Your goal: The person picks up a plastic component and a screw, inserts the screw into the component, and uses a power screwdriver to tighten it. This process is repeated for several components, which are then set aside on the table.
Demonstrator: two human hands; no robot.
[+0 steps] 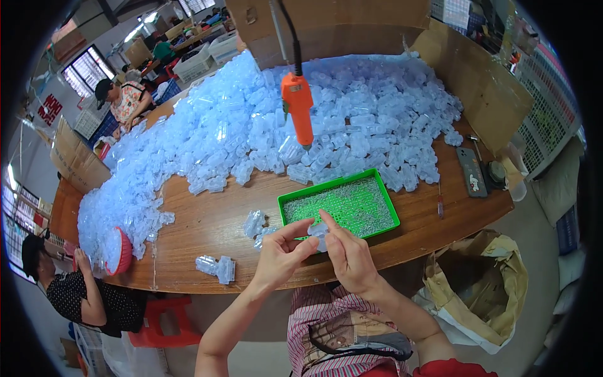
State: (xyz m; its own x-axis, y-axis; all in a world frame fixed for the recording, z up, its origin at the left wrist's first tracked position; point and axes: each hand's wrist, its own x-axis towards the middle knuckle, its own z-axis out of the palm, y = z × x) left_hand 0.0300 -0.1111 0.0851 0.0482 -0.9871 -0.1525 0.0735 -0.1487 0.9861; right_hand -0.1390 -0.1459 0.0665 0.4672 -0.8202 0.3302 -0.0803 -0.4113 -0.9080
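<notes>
Between my fingertips, above the near edge of the green tray, is a small clear plastic part [318, 231]. My left hand [281, 256] pinches it from the left with thumb and index finger. From the other side my right hand [352, 259] grips it, its index finger stretched along the top. The green tray [391, 210] holds many tiny metal pieces, too small to name surely. To the left of my hands lie a few loose clear parts [254, 223] and a joined pair of clear parts [217, 269]. An orange electric screwdriver [298, 110] hangs above the table, tip down.
A large heap of clear plastic parts [251, 119] covers the table's far side. At right lie a phone [471, 173] and a thin screwdriver [440, 204]. An open sack [509, 295] stands right of my lap. A red basket [124, 251] and two other people are at left.
</notes>
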